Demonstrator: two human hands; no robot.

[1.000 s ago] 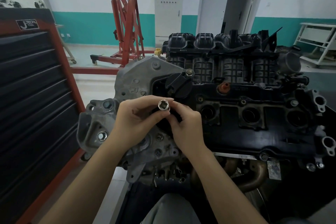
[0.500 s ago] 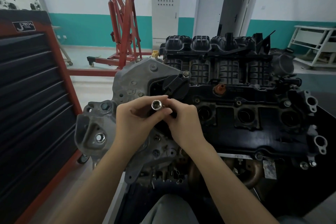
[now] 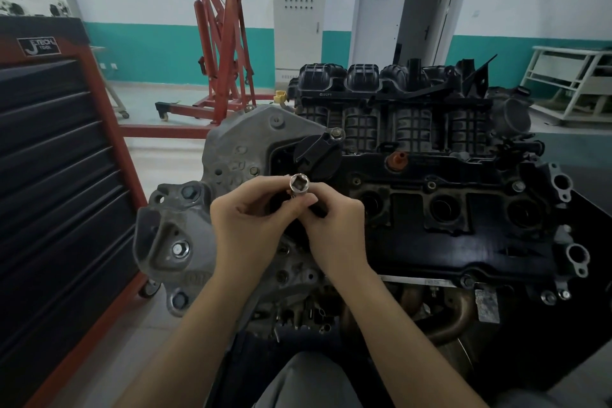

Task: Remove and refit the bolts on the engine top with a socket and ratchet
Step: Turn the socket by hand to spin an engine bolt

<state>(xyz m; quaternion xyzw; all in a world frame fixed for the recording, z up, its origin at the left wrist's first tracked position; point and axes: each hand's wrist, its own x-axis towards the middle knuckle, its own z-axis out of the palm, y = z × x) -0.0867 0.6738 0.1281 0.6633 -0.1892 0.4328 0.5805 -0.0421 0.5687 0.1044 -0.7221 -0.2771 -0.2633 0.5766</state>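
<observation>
A shiny steel socket (image 3: 299, 184) points its open square end up at me, held between both hands over the left end of the engine top (image 3: 430, 242). My left hand (image 3: 255, 222) pinches the socket with thumb and forefinger. My right hand (image 3: 334, 222) grips something dark just below the socket; what it is stays hidden by the fingers. Bolts sit on the black valve cover, one at the front edge (image 3: 467, 281) and one beside the oil filler cap (image 3: 337, 133). No ratchet handle shows clearly.
A red and black tool cabinet (image 3: 59, 175) stands close on the left. The grey timing cover (image 3: 205, 209) juts toward it. A red engine hoist (image 3: 222, 53) and a grey electrical cabinet (image 3: 298, 23) stand behind. A white rack (image 3: 569, 83) is far right.
Both hands stayed together on the socket and shifted slightly left in view as my head moved; the socket turned a little between the fingers.
</observation>
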